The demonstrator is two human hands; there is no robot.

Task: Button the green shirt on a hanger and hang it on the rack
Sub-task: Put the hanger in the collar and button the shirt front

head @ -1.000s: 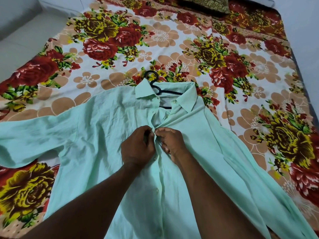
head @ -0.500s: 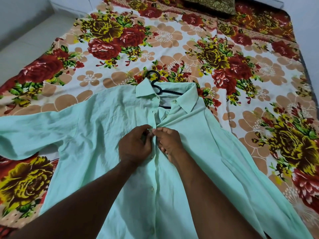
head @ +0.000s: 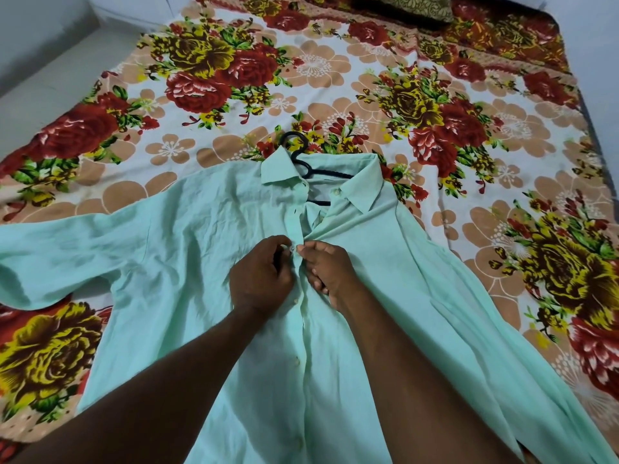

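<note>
Pale green shirt (head: 187, 269) lies front-up across the near half of the floral bedsheet (head: 335, 72), its collar towards the sheet's middle. The black hanger (head: 303, 162) sits inside it, with the hook poking out past the collar. At the upper placket, the left hand (head: 259, 279) pinches the cloth at a small button (head: 292, 249). The right hand (head: 330, 274), fingertips touching that spot, pinches the facing edge. A pillow (head: 402, 5) lies at the far edge.

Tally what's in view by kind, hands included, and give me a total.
green shirt: 1
black hanger: 1
pillow: 1
floral bedsheet: 1
hands: 2, the left hand and the right hand, both pinching the shirt front
Total: 6
</note>
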